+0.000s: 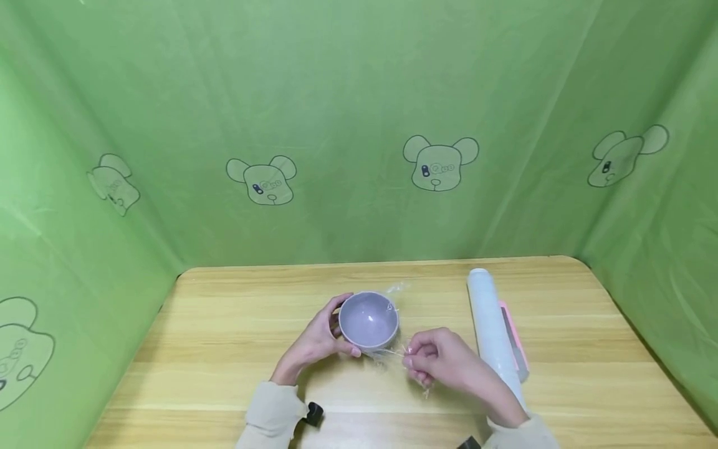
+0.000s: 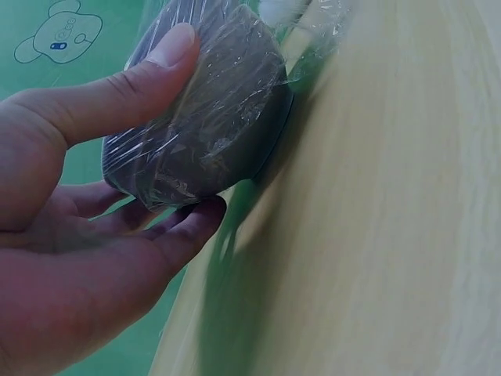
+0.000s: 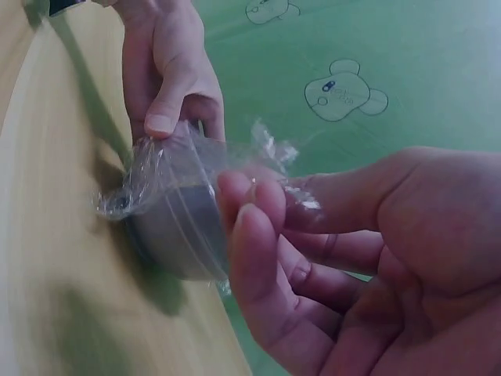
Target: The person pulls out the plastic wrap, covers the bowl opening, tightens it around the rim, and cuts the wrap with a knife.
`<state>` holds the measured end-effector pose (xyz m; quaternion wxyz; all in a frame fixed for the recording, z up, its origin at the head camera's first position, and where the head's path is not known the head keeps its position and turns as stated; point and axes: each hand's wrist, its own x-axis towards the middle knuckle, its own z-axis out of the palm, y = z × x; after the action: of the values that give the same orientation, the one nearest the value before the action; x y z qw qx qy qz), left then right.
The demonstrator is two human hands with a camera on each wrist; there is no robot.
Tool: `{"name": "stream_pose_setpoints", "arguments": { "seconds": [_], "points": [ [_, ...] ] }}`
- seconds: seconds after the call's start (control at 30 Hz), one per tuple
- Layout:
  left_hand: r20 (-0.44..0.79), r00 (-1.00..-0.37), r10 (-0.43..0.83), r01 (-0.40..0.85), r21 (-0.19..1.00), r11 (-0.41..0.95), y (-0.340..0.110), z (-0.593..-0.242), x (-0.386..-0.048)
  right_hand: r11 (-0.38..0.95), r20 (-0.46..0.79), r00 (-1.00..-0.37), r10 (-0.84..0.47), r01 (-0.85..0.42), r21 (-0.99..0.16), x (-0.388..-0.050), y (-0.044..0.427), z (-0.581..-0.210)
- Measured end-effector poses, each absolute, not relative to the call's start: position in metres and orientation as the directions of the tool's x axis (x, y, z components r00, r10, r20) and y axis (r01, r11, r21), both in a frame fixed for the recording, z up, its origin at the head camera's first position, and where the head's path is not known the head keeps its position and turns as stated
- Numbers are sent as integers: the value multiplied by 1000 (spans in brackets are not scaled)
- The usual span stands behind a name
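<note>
A grey-purple bowl (image 1: 368, 320) is near the middle of the table, with clear plastic wrap (image 3: 176, 164) over it and down its side. My left hand (image 1: 318, 337) grips the bowl from its left; in the left wrist view the thumb lies on the wrapped side and the fingers curl beneath. Right of the bowl, my right hand (image 1: 443, 360) pinches a loose edge of the wrap between thumb and fingers. The wrap stretches from the bowl to those fingertips. Crumpled film also sticks out past the bowl's far right rim.
A long white roll of plastic wrap (image 1: 493, 324) lies to the right, beside the right forearm. Partly behind it is a pink-edged grey flat tool (image 1: 516, 346). Green cloth walls (image 1: 359, 125) with bear-head prints enclose the wooden table (image 1: 224, 324).
</note>
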<state>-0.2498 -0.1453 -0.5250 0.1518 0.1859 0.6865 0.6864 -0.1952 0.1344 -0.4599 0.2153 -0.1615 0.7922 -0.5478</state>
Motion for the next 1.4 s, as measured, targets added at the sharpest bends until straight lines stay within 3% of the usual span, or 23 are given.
{"name": "stream_pose_setpoints", "arguments": {
  "seconds": [0.37,0.6,1.0,1.23,1.4],
  "points": [
    [41,-905,424,62,997,37,-142,-526,-250,371,-178,-841,-510,-29,-928,-203,142,-484],
    [40,-903,428,61,997,37,-140,-524,-250,562,-122,-894,-432,-160,-811,-198,137,-495],
    [20,-863,505,18,1000,-9,-141,-523,-246,716,-71,-959,-274,-154,-681,-194,112,-510],
    [36,-886,462,134,974,182,-134,-521,-241,728,-50,-967,-251,-154,-668,-196,102,-511],
    [54,-901,430,166,959,229,-132,-520,-240,664,-131,-938,-320,-124,-737,-201,116,-504]
  ]
}}
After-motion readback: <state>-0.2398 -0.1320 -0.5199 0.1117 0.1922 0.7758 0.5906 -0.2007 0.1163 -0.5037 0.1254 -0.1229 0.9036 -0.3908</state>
